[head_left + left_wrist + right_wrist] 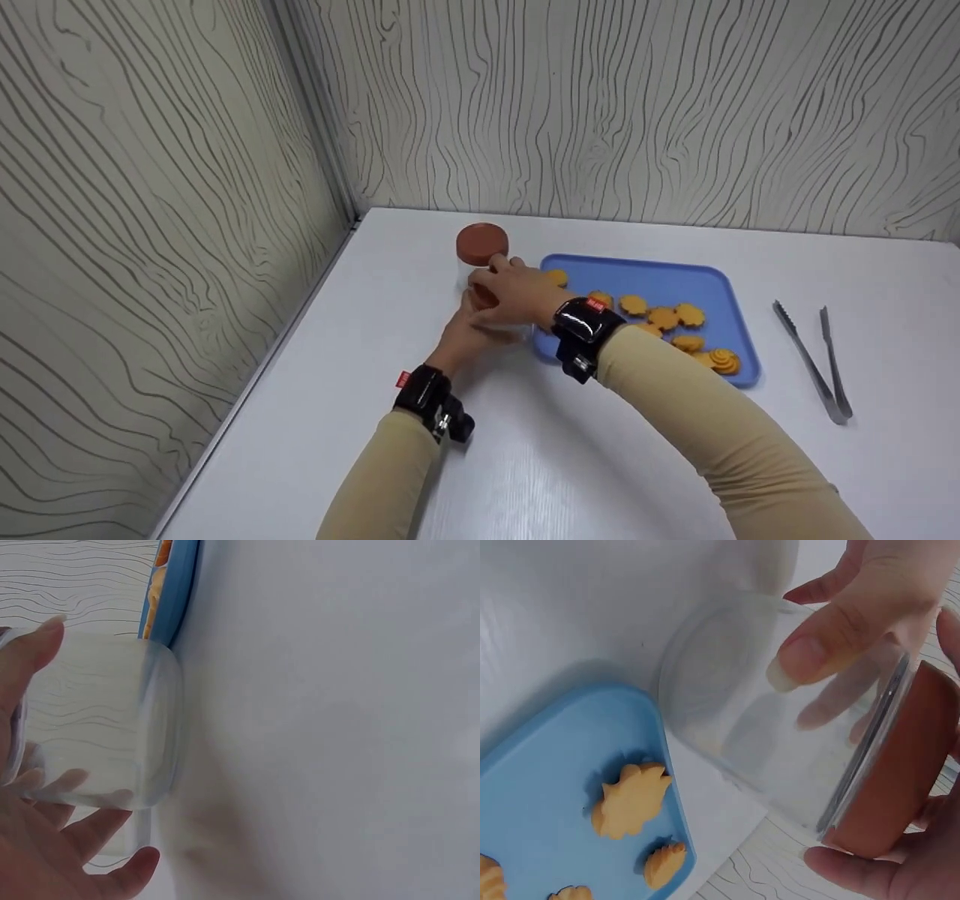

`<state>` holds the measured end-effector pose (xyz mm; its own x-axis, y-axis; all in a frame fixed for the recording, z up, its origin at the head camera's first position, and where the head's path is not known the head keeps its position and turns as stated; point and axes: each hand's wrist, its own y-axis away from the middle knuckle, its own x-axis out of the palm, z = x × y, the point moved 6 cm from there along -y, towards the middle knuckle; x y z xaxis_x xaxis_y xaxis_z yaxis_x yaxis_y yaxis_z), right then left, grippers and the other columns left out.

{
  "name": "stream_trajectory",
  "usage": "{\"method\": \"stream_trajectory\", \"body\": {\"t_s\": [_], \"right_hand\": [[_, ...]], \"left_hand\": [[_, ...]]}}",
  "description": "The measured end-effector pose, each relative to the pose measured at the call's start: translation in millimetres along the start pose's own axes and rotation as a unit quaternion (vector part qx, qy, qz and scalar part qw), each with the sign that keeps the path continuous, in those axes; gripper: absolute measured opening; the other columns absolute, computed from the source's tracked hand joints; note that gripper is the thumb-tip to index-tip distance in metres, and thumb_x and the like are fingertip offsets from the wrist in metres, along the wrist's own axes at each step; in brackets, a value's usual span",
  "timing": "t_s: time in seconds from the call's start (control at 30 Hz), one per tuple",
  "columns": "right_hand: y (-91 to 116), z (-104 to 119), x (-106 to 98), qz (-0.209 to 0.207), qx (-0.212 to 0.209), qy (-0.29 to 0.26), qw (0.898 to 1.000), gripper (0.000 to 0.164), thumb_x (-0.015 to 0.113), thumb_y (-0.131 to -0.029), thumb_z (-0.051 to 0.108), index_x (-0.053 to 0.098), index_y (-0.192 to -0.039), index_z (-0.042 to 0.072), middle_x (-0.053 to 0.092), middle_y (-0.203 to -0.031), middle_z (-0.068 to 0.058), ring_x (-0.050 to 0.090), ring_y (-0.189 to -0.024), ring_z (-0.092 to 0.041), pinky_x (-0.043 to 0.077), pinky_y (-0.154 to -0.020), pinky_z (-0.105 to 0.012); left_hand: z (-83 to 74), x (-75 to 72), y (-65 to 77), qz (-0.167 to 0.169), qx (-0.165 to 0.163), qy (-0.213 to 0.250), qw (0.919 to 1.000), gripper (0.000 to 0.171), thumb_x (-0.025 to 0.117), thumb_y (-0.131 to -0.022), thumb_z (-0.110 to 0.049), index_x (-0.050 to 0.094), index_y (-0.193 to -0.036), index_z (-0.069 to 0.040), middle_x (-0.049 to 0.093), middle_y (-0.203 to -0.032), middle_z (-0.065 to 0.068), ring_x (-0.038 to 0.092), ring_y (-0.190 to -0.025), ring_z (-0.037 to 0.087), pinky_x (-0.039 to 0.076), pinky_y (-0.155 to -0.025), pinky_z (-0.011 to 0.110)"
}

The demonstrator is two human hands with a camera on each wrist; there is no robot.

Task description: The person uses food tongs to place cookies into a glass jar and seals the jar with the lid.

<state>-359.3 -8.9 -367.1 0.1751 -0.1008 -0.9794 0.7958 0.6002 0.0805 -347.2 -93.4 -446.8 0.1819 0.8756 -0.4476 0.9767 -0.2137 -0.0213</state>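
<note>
Clear and seemingly empty, the capped jar (754,731) left of the blue tray (671,281) is held by my left hand (466,339), my right hand (517,292) gripping its brown lid (900,765), cookies (664,318) still outside.

In the head view, the right hand (517,291) partly hides the held jar (772,757); towards 7 o'clock, the right wrist view crops the blue tray (540,787) and 2 yellow biscuits (571,893).
</note>
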Motion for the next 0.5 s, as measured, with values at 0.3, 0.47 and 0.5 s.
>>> {"method": "stream_trajectory", "body": {"t_s": [0.3, 0.47, 0.5], "right_hand": [[-0.3, 0.9, 0.0, -0.026, -0.054, -0.025, 0.998, 0.043, 0.064, -0.087, 0.033, 0.057, -0.128, 0.024, 0.045, -0.125, -0.007, 0.044, -0.109, -0.027, 0.043, -0.086, -0.048], [2.8, -3.5, -6.9, -0.056, -0.053, -0.057, 0.995, 0.05, 0.063, -0.086, 0.033, 0.054, -0.134, 0.022, 0.044, -0.135, -0.007, 0.042, -0.119, -0.029, 0.041, -0.093, -0.051], [3.6, -4.6, -8.4, -0.061, -0.051, -0.065, 0.995, 0.051, 0.064, -0.086, 0.032, 0.054, -0.135, 0.021, 0.043, -0.137, -0.007, 0.041, -0.121, -0.029, 0.041, -0.094, -0.052]], "left_hand": [[-1.8, 1.7, -1.3, 0.003, 0.025, -0.05, 0.9984, 0.102, 0.081, -0.077, -0.026, 0.015, -0.15, -0.003, 0.037, -0.149, 0.012, 0.044, -0.128, 0.022, 0.037, -0.106, 0.038], [-1.2, -0.4, -1.5, 0.002, 0.015, -0.05, 0.9986, 0.106, 0.081, -0.077, -0.027, 0.011, -0.152, -0.005, 0.033, -0.153, 0.01, 0.04, -0.133, 0.021, 0.035, -0.109, 0.037], [-0.5, -1.3, -1.1, -0.001, 0.011, -0.045, 0.9989, 0.107, 0.082, -0.077, -0.027, 0.011, -0.152, -0.006, 0.033, -0.152, 0.01, 0.04, -0.133, 0.021, 0.034, -0.109, 0.037]]}}
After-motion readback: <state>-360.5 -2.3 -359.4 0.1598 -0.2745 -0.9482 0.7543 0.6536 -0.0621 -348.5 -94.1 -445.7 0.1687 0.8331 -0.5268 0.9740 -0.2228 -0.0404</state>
